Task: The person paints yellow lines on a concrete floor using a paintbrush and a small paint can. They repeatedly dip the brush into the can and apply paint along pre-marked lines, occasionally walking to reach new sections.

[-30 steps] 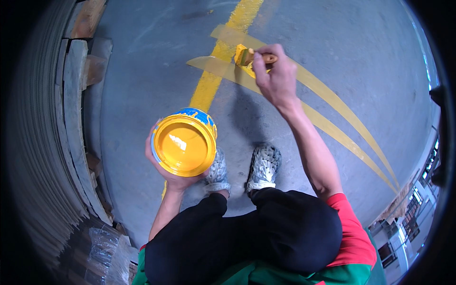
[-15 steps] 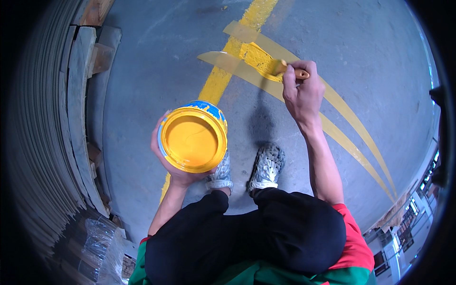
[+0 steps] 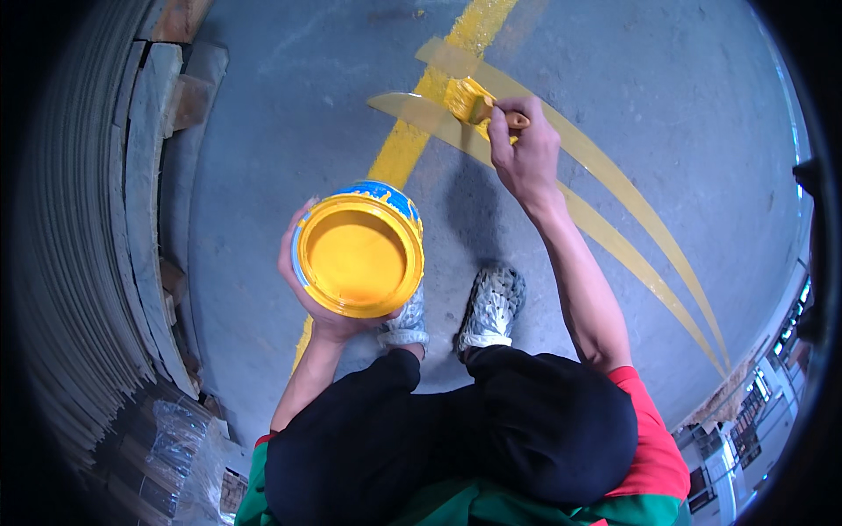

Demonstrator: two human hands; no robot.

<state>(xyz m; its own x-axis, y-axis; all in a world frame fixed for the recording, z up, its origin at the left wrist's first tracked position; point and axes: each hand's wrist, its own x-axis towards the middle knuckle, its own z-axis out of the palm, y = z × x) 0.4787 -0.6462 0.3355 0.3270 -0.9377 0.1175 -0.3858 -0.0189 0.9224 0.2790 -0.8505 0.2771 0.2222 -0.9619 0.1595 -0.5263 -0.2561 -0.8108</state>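
My left hand [image 3: 309, 294] is wrapped round a paint can [image 3: 419, 263] with a blue outside, tilted so its yellow paint [image 3: 355, 256] shows. In my right hand [image 3: 529, 156] is a paintbrush [image 3: 506, 117] with a wooden handle, closed in my fingers. Its bristles touch wet yellow paint [image 3: 463, 95] on the floor, between two strips of tan masking tape [image 3: 614, 187] that curve away to the lower right. Both tape strips cross an older yellow line [image 3: 399, 153] running up the floor. The bristle tips are partly hidden in the paint.
A tall stack of flat sheets [image 3: 74, 219] and wooden pallet boards [image 3: 145, 193] stand along the left. Clear plastic wrap [image 3: 180, 443] lies at the lower left. My covered shoes [image 3: 493, 307] are on the grey floor [image 3: 693, 149] below the tape.
My right hand has moved the paintbrush left and slightly up between the tape strips, toward the older yellow line. My left hand and the can have hardly shifted.
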